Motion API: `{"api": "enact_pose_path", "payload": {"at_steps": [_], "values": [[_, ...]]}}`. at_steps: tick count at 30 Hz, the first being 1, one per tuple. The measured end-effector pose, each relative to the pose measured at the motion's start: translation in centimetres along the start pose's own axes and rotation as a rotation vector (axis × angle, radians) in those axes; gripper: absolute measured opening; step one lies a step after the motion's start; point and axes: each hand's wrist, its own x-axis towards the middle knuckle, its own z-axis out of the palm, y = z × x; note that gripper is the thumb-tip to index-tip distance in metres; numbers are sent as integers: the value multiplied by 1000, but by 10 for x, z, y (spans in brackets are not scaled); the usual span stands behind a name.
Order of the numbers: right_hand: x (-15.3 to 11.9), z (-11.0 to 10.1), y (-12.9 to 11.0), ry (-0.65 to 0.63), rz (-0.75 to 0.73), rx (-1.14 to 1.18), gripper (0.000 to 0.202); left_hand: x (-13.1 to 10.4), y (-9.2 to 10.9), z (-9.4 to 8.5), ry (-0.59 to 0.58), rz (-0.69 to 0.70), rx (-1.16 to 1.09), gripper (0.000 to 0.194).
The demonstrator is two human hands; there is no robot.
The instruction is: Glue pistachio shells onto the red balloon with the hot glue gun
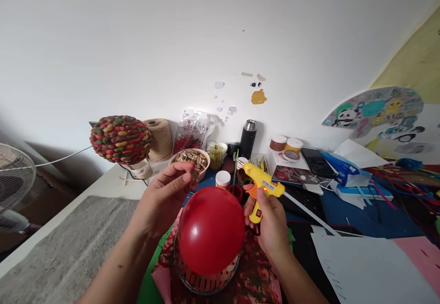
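wall (154, 43), white, fills the upper field behind our table (112, 181). gray cloth (68, 249) covers the table's near left part. at lower center we find the red balloon (209, 230), over a slotted basket (202, 285); whether it sits in or on the basket we cannot tell. a multicolored ball (120, 139) stands to the far left, just beside a twine spool (158, 139). our right hand (270, 217) is wrapped around the handle of a yellow glue gun (259, 181), to the balloon's upper right, nozzle pointing up and left. our left hand (172, 187) is closed at the fingertips, pinching a small brownish piece (194, 174) above the balloon's upper left. behind the hands we note a black bottle (248, 140), a bowl (204, 172) of small shell-like pieces (192, 158), and a white-lidded jar (223, 179).
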Motion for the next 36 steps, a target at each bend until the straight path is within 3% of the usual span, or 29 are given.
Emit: {"api": "enact_pose_path", "payload": {"at_steps": [4, 21, 36], "values": [[2, -7, -7, 24, -8, 24, 65, 5, -1, 5, -36, -29, 24, 40], [-14, 0, -29, -139, -15, 9, 69, 17, 5, 35, -154, 54, 291, 39], [-21, -2, -19, -126, -56, -87, 65, 27, -12, 36, -150, 61, 257, 37]]}}
